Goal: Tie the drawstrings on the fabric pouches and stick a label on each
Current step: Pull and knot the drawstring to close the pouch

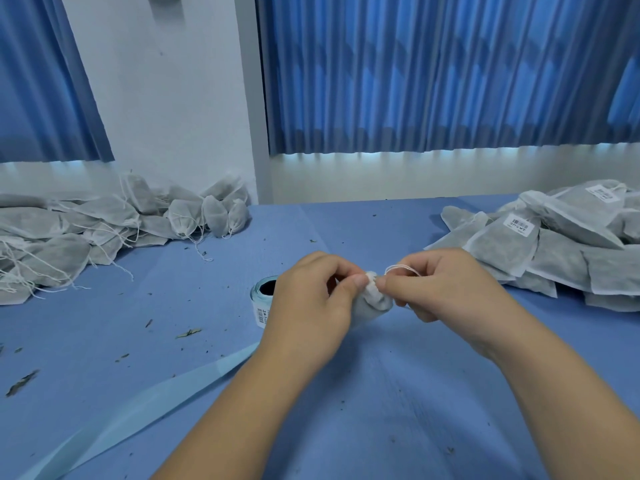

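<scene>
The pouch (pixel 372 301), held low over the worktop (pixel 346 393), looks soft and light — best taken at its gathered neck. Left grip (pixel 311 296) pinches that neck; right grip (pixel 446 285) pinches the drawstring (pixel 401 268) beside it. Label roll (pixel 265 296) stands just left; untied pile (pixel 104 223) and labelled pile (pixel 554 244) lie well apart — nothing blocks.

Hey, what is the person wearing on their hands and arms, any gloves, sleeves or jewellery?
Nothing worn shows. The left hand and right hand are bare, with no gloves or rings. The left forearm and right forearm are uncovered down to the picture's edge, with no sleeve, cuff, watch or bracelet in view. The one nail that shows plainly looks short and unpainted.
</scene>
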Available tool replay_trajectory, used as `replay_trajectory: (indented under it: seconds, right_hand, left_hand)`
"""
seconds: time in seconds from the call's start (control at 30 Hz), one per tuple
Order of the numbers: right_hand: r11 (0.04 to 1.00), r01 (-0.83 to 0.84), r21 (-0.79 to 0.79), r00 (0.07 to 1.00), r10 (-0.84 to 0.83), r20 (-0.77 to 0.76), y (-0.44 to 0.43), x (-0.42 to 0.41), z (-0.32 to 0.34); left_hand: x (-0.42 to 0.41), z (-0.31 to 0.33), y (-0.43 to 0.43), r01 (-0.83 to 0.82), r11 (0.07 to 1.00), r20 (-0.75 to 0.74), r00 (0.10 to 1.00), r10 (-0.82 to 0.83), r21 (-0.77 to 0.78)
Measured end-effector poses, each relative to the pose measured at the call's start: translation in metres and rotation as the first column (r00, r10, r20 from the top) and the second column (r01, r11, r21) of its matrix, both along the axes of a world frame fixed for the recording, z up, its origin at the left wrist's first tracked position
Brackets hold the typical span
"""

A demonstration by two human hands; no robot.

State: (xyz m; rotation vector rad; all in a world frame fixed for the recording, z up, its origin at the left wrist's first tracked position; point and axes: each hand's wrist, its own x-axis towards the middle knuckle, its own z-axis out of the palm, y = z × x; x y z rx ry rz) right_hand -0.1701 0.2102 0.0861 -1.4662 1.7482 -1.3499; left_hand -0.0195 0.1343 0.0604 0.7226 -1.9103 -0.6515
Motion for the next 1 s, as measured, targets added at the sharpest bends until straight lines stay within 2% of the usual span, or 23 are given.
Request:
replay_trajectory:
  seconds: [0.13, 0.27, 0.43, 0.5, 0.6, 0.67, 0.77, 0.87, 0.93, 1.0]
  right_hand:
    - [1.000, 0.007, -0.002, 0.999, -0.007, -0.048, 0.002, -0.003, 0.000]
    - [0.997, 0.075, -0.032, 0.971, -0.080, -0.226, 0.003, -0.002, 0.000]
    - [0.983, 0.185, -0.013, 0.854, -0.167, -0.492, 0.000, 0.000, 0.000]
    - [0.973, 0.231, -0.015, 0.820, -0.203, -0.536, -0.003, 0.002, -0.002]
    - [0.975, 0.217, -0.045, 0.888, -0.216, -0.406, -0.006, 0.007, -0.006]
    - [0.988, 0.144, -0.053, 0.948, -0.153, -0.279, -0.004, 0.010, -0.004]
    - [0.996, 0.045, -0.075, 0.989, -0.055, -0.138, -0.002, 0.013, -0.001]
    - [0.995, 0.046, -0.089, 0.990, -0.057, -0.130, -0.001, 0.013, 0.000]
    - [0.992, 0.071, -0.101, 0.985, -0.085, -0.149, 0.001, 0.009, 0.001]
    - [0.987, 0.099, -0.125, 0.989, -0.111, -0.101, 0.004, 0.003, 0.004]
  left_hand:
    - [-0.001, 0.001, 0.004, 0.071, 0.994, -0.083, 0.994, -0.065, 0.082]
    - [-0.003, -0.001, 0.007, 0.109, 0.988, -0.079, 0.992, -0.101, 0.105]
    - [-0.007, -0.005, 0.011, 0.128, 0.986, -0.012, 0.992, -0.128, 0.110]
    - [-0.008, -0.006, 0.010, 0.129, 0.985, 0.002, 0.991, -0.130, 0.113]
    - [-0.009, -0.006, 0.008, 0.092, 0.996, -0.015, 0.996, -0.092, -0.008]
    - [-0.008, -0.008, 0.007, 0.091, 0.991, -0.017, 0.995, -0.093, -0.101]
    - [-0.009, -0.015, 0.005, 0.220, 0.971, 0.064, 0.975, -0.215, -0.094]
    - [-0.012, -0.020, 0.002, 0.311, 0.945, 0.142, 0.945, -0.295, -0.104]
    - [-0.013, -0.021, -0.005, 0.296, 0.951, 0.230, 0.935, -0.269, -0.092]
    - [-0.011, -0.020, -0.013, 0.255, 0.962, 0.374, 0.906, -0.199, -0.103]
